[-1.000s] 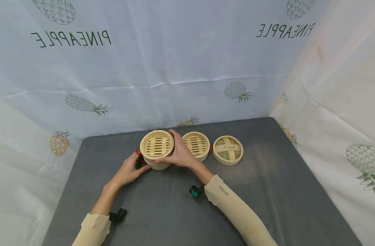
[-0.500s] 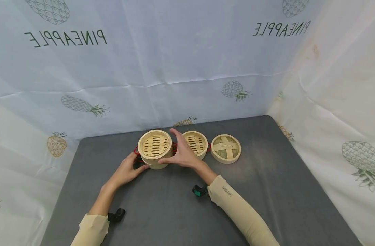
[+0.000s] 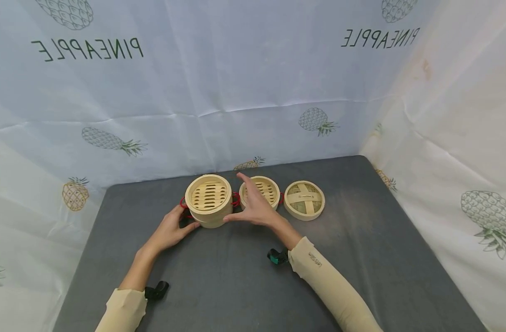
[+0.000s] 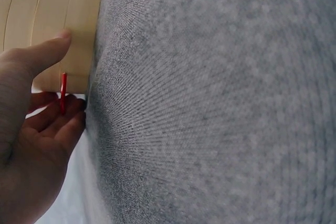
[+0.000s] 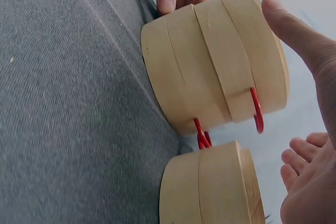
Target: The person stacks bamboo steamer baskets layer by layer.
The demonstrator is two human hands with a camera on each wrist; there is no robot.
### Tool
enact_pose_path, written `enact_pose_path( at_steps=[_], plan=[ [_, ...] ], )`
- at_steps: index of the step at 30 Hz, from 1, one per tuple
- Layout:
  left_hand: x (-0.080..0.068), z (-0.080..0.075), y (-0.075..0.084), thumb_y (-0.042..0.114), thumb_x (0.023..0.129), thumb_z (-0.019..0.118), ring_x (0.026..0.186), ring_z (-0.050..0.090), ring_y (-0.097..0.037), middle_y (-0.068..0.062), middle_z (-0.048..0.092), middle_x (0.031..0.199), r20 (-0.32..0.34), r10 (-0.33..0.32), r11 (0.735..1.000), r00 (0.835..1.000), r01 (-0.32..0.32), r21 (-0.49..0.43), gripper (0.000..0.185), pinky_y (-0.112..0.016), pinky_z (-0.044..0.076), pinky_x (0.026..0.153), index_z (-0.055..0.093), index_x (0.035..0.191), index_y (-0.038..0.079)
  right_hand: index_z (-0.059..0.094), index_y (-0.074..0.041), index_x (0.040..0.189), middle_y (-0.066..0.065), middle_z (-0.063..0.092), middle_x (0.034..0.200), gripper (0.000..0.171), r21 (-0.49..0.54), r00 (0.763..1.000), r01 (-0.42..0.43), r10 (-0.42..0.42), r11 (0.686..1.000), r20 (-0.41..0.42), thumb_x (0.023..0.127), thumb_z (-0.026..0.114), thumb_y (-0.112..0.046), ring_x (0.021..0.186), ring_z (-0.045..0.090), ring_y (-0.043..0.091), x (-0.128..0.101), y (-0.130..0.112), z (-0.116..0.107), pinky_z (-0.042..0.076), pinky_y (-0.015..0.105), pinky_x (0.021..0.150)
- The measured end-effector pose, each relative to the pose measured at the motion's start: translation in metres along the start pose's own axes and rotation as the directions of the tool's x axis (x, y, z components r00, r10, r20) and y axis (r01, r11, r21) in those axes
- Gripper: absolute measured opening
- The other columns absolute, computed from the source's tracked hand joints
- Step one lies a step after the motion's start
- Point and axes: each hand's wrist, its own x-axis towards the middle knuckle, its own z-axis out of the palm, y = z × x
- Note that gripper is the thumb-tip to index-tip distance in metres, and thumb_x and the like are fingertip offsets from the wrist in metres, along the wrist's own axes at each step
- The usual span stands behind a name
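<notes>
Lid (image 3: 304, 201) sits beside a steamer (image 3: 267, 190) partly behind spread right fingers (image 3: 249, 183); left fingers (image 4: 72, 128) grip a stack (image 3: 208, 199).

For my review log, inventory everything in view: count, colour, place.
Stacked steamer baskets: two, tan, left end of row
Single steamer basket: one, tan, middle of row
Lid: one, tan, greenish weave, right end of row
Loops: several, red, on basket sides
Tabletop: one, dark grey, beneath baskets
Backdrop: panel count unclear, whitish with pineapple prints, around tabletop
Wrist devices: two, black, near wrists
Sleeves: two, beige, on forearms
Left hand: one, gripping stack's lower left side
Right hand: one, right of stack
</notes>
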Motion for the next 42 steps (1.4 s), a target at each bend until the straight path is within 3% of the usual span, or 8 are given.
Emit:
enact_pose_path(
  at_steps=[10,16,22,32,37,42],
  plan=[
    [0.001,0.0,0.0,0.01,0.095,0.085,0.12,0.07,-0.039,-0.025,0.066,0.138,-0.004,0.003,1.0,1.0,-0.003,0.002,0.073,-0.057,0.061,0.101,0.049,0.156,-0.003,0.012,-0.018,0.176,0.011,0.021,0.181,0.147,0.034,0.999,0.009,-0.007,0.999,-0.049,0.067,0.087,-0.084,0.168,0.026,0.039,-0.001,0.007,-0.015,0.031,0.068,0.132],
    [0.001,0.0,0.001,0.01,0.094,0.086,0.122,0.07,-0.04,-0.026,0.066,0.138,-0.006,0.002,1.0,1.0,-0.002,-0.003,0.073,-0.058,0.061,0.102,0.049,0.156,-0.003,0.012,-0.019,0.176,0.01,0.02,0.182,0.143,0.061,0.998,-0.02,0.023,0.998,-0.051,0.071,0.097,-0.066,0.169,0.024,0.036,-0.006,0.011,-0.02,0.032,0.067,0.132],
    [0.002,-0.002,0.002,0.009,0.094,0.086,0.121,0.07,-0.041,-0.027,0.066,0.138,-0.009,0.005,1.0,1.0,-0.005,-0.004,0.073,-0.058,0.061,0.101,0.049,0.156,-0.003,0.011,-0.021,0.176,0.009,0.019,0.182,0.143,0.066,0.997,-0.04,0.044,0.997,-0.065,0.071,0.098,-0.062,0.17,0.022,0.035,-0.011,0.022,-0.022,0.031,0.068,0.132],
    [0.002,0.0,0.0,0.01,0.094,0.086,0.119,0.07,-0.038,-0.025,0.067,0.135,-0.007,-0.002,1.0,1.0,0.002,0.009,0.072,-0.058,0.062,0.1,0.05,0.155,-0.002,0.014,-0.022,0.176,0.014,0.023,0.18,0.142,-0.021,0.99,-0.051,0.048,0.998,-0.129,0.069,0.103,-0.051,0.166,0.027,0.042,-0.015,0.037,-0.031,0.031,0.072,0.13],
    [0.001,0.0,0.0,0.01,0.094,0.086,0.119,0.07,-0.038,-0.025,0.067,0.135,-0.007,-0.003,1.0,1.0,0.003,0.009,0.072,-0.058,0.062,0.1,0.05,0.155,-0.002,0.014,-0.019,0.176,0.016,0.02,0.181,0.138,-0.026,0.989,-0.075,0.071,0.997,-0.132,0.072,0.103,-0.039,0.168,0.023,0.044,-0.016,0.04,-0.034,0.028,0.073,0.131],
    [0.001,0.0,0.0,0.011,0.094,0.086,0.119,0.07,-0.038,-0.025,0.067,0.135,-0.005,-0.007,1.0,1.0,0.007,0.006,0.072,-0.058,0.061,0.1,0.05,0.155,-0.002,0.013,-0.019,0.176,0.016,0.016,0.182,0.138,-0.026,0.987,-0.102,0.098,0.994,-0.125,0.073,0.102,-0.041,0.169,0.018,0.044,-0.018,0.046,-0.037,0.028,0.074,0.13]
  ],
)
